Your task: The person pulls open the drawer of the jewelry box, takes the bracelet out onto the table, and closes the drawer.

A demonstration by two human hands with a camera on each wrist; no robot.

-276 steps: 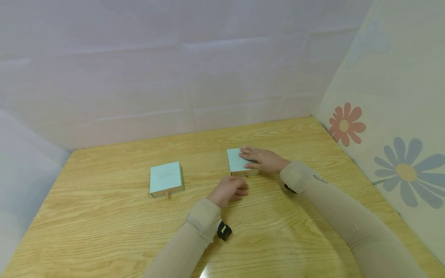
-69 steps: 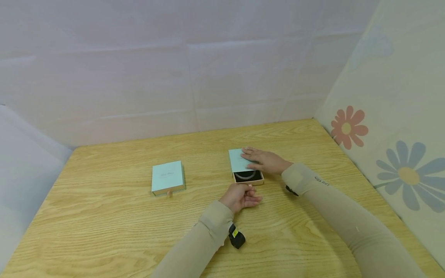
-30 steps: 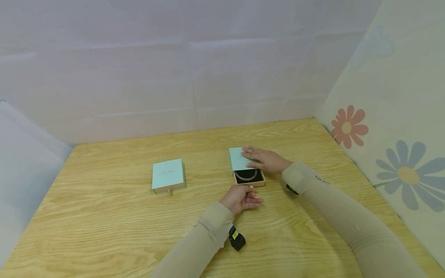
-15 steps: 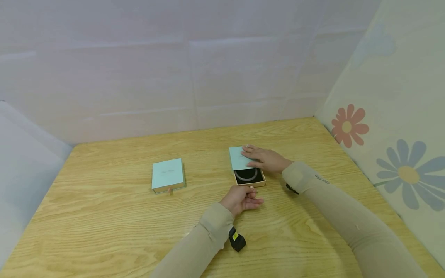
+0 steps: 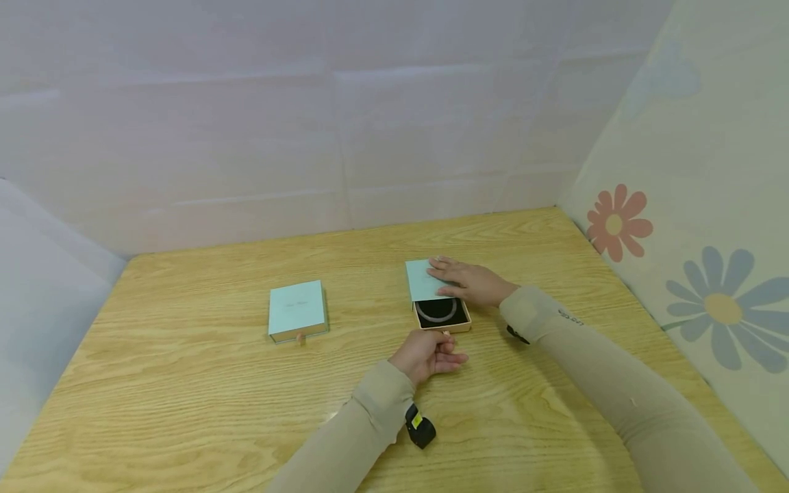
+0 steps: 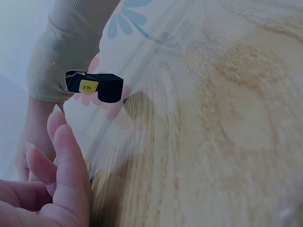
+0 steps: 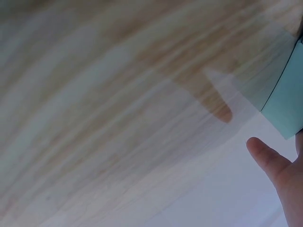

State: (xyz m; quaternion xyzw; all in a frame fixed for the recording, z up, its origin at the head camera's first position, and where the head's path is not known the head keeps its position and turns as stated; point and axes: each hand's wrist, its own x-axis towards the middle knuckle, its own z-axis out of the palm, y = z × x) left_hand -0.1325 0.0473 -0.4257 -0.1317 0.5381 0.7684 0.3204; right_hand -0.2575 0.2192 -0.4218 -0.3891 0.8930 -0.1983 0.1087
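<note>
A pale blue drawer-style gift box (image 5: 419, 281) lies right of the table's middle, its drawer (image 5: 459, 328) partly slid out toward me. Inside the drawer, a grey bangle-like ring (image 5: 436, 319) shows on black lining; its far part is hidden under the cover. My right hand (image 5: 473, 282) rests with extended fingers on the box top. At the drawer's front, my left hand (image 5: 424, 355) pinches the small pinkish pull tab (image 5: 446, 333), other fingers loosely bent. Bent fingers (image 6: 68, 165) show in the left wrist view. The right wrist view catches the thumb (image 7: 267, 158) beside the box.
A second pale blue box (image 5: 297, 308), closed, with a tab (image 5: 300, 338) at its front, lies to the left on the wooden table (image 5: 203, 397). A pale cloth wall (image 5: 259, 137) stands behind, and a flower-printed one (image 5: 690, 205) at the right.
Since the earliest frame, my left hand has come to the tab and the drawer has slid out toward me, uncovering the ring. My right hand stays on the box. The last half second looks almost still.
</note>
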